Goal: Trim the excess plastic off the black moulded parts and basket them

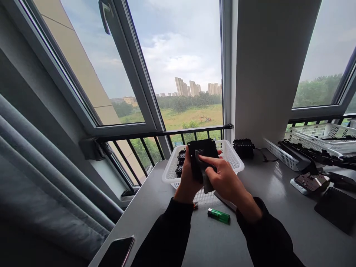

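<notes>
My left hand (187, 180) is wrapped round a flat black plastic part (210, 145), holding it tilted up above the table. My right hand (225, 176) grips a grey cloth (207, 184), its index finger pressing the cloth against the face of the black part. Behind both hands stands a white plastic basket (238, 166) with several black parts (180, 163) in it. A green lighter (219, 216) lies on the table below my hands. Beside my left wrist, a small orange object (195, 205) is mostly hidden.
A phone (116, 253) lies at the table's left edge. Stacked black parts (243, 147) stand right of the basket. Farther right are white baskets (317, 142), long black strips, a white device (310, 182) and a dark flat pad (335, 209). Window and railing rise behind.
</notes>
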### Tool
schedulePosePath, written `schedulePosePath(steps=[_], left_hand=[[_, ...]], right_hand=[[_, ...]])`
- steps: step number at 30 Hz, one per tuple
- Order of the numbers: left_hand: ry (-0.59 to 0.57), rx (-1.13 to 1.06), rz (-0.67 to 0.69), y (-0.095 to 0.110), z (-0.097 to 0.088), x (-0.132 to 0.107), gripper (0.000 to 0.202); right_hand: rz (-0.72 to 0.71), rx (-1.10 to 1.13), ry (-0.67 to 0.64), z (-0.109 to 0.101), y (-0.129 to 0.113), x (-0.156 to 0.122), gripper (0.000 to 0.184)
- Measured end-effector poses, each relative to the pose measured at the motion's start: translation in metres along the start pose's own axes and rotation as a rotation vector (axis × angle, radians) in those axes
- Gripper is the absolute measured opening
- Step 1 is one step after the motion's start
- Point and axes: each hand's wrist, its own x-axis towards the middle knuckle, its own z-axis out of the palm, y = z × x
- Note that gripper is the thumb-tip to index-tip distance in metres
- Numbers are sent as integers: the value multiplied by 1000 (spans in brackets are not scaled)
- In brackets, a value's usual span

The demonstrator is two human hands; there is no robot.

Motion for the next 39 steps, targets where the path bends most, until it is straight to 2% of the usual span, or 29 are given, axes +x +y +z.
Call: schedulePosePath(steps=[4, 7, 12, 14, 16, 19, 23, 26, 28, 29, 31, 34, 39], left_hand=[[-51, -11, -60, -1, -6, 6, 76], [-25, 8, -101, -2, -6, 7, 73], [14, 31, -17, -4, -5, 5, 59], [4, 56, -7, -7, -6, 6, 58], [-18, 101, -22, -11, -7, 6, 60], [-46, 142, -56, -16, -9, 7, 66], [-21, 117, 34, -9, -14, 9, 70], [8, 109, 82, 3, -19, 10, 70], [33, 112, 107, 9, -21, 11, 71], [47, 109, 118, 11, -20, 11, 72], [74, 104, 108, 12, -17, 10, 74], [77, 111, 53, 9, -10, 6, 73], [69, 176, 100, 6, -6, 3, 56]], right_hand=[[-34, -8, 4, 0, 4, 3, 44], [-61, -14, 33, 0, 7, 4, 37], [-80, -83, 198, -8, 9, 3, 33], [-129, -102, 274, -12, 8, 3, 34], [-204, -141, 291, -13, 9, 3, 37], [-249, -280, 162, -9, 11, 4, 42], [-245, -456, -39, -3, 13, 1, 47], [-263, -458, -163, -4, 7, -6, 43], [-233, -401, -185, -7, 2, -8, 38], [-214, -360, -149, -9, 1, -9, 36], [-197, -263, 5, -10, -1, -7, 34], [-239, -154, 196, -5, 0, -3, 34], [-277, -138, 212, 5, 6, 3, 29]])
